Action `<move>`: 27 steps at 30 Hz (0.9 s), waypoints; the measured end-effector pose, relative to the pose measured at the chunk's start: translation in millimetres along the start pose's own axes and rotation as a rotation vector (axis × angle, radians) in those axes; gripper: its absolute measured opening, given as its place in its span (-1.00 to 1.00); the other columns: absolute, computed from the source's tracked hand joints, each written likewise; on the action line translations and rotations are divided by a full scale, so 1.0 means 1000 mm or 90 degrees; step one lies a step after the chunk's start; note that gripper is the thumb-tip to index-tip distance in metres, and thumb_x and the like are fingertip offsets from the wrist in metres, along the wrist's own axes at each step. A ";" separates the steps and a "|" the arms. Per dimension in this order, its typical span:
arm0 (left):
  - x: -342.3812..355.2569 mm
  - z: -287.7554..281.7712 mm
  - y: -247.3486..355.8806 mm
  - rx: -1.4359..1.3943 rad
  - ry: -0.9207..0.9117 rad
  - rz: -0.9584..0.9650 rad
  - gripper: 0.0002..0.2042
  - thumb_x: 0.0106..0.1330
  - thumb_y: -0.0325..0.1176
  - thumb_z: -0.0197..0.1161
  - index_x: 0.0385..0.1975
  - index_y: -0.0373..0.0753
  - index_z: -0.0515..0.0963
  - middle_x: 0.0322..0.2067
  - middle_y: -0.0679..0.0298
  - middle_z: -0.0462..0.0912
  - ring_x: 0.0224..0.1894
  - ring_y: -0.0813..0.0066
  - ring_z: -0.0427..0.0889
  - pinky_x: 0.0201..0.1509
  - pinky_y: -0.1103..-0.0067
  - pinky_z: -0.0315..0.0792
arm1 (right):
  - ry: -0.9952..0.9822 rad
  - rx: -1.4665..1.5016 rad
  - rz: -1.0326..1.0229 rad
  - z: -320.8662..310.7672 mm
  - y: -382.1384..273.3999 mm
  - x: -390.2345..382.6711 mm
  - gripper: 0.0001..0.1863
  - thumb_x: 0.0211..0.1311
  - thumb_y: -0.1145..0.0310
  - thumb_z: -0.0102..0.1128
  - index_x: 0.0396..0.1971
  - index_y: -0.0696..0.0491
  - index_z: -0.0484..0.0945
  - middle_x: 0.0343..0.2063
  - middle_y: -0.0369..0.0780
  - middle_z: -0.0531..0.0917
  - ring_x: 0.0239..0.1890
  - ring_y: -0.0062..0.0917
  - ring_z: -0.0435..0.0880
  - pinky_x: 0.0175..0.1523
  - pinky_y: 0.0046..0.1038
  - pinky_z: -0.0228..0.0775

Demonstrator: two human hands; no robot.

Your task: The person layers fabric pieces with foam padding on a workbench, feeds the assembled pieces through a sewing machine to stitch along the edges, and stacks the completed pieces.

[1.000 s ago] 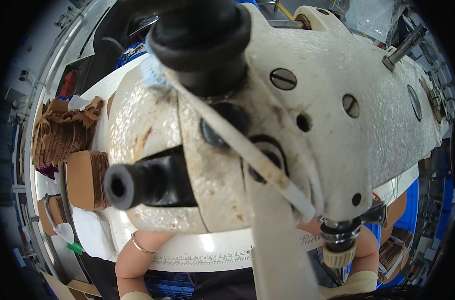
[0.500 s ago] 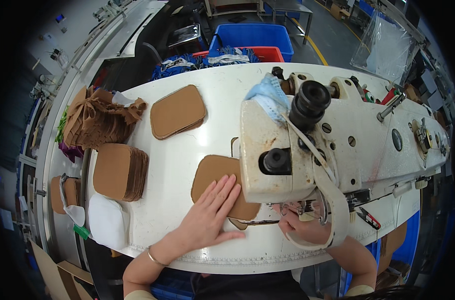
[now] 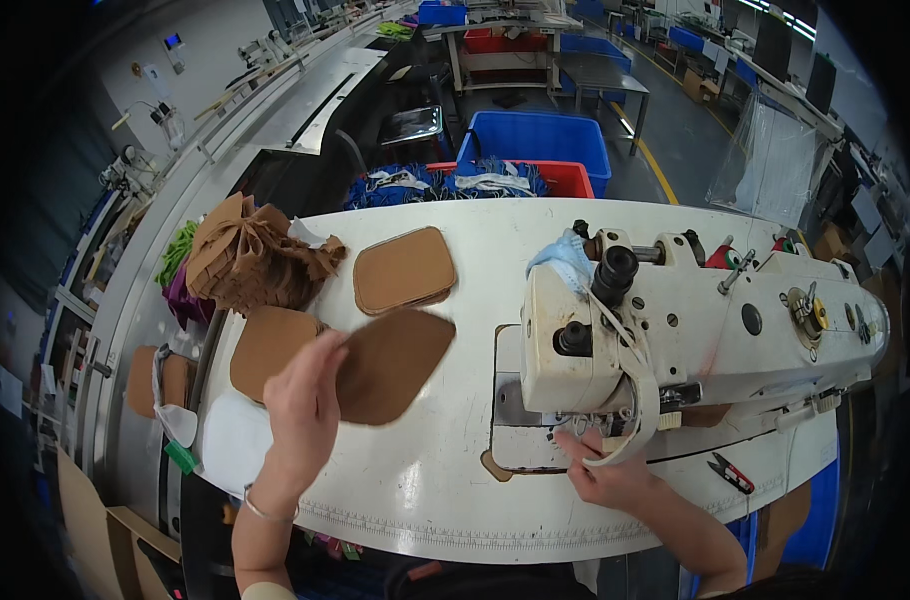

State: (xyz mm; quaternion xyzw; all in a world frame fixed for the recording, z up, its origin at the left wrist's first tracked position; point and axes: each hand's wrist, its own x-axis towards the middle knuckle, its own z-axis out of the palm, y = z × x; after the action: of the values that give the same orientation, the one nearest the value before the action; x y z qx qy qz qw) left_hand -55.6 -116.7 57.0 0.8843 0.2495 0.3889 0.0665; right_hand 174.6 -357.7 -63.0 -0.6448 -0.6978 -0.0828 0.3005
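My left hand (image 3: pixel 300 400) is raised over the left of the table, closed on the edge of a brown rounded fabric piece (image 3: pixel 393 368) that is tilted and slightly blurred. Behind it stands a stack of like brown pieces (image 3: pixel 273 345), partly hidden by the hand. Farther back lies a smaller pile of brown pieces (image 3: pixel 405 270). By the needle area of the white sewing machine (image 3: pixel 575 375), my right hand (image 3: pixel 612 478) has its fingers curled in below the head. Whatever is between those fingertips is hidden.
Bunched brown fabric (image 3: pixel 250 260) lies at the back left and a white pad (image 3: pixel 237 440) at the front left. Red-handled thread snips (image 3: pixel 732 474) rest right of my right hand. Blue (image 3: pixel 540 150) and red bins stand beyond the table.
My left hand has lifted the brown piece from beside the needle area and carried it left towards the stack. My right hand stays by the needle. The view has tilted up.
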 end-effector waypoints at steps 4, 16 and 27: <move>0.066 0.061 -0.054 0.094 0.071 0.163 -0.69 0.12 -0.67 0.16 -0.09 -0.37 0.52 -0.19 0.05 0.66 -0.22 0.18 0.69 -0.20 0.46 0.60 | 0.003 0.002 -0.001 0.003 0.000 -0.002 -0.80 -0.26 0.45 0.20 -0.48 0.05 0.59 -0.55 -0.26 0.53 -0.52 -0.41 0.55 -0.50 -0.37 0.38; -0.008 0.099 -0.049 -0.050 -0.277 0.114 -0.46 0.32 -0.38 0.17 0.28 -0.37 0.23 0.36 0.01 0.13 0.42 0.04 0.06 0.45 0.26 0.01 | 0.009 -0.112 -0.034 -0.034 -0.012 0.007 -0.71 -0.20 0.42 0.22 -0.34 0.06 0.61 -0.51 -0.28 0.52 -0.51 -0.45 0.55 -0.44 -0.35 0.40; -0.105 0.036 0.026 -0.084 -0.463 0.113 -0.44 0.25 -0.28 0.24 0.22 -0.38 0.32 0.27 0.03 0.32 0.34 0.07 0.26 0.40 0.23 0.11 | -0.334 -0.673 0.012 -0.103 0.066 -0.011 -0.73 0.16 0.37 0.10 -0.19 0.19 0.57 -0.17 -0.09 0.63 -0.02 -0.21 0.58 0.10 -0.21 0.38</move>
State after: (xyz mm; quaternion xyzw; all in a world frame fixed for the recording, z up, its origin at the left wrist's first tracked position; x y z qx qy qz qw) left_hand -79.6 -188.3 -27.9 0.9766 0.1064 0.0688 0.1736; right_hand 269.7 -408.9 -4.1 -0.7122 -0.6070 -0.2548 -0.2436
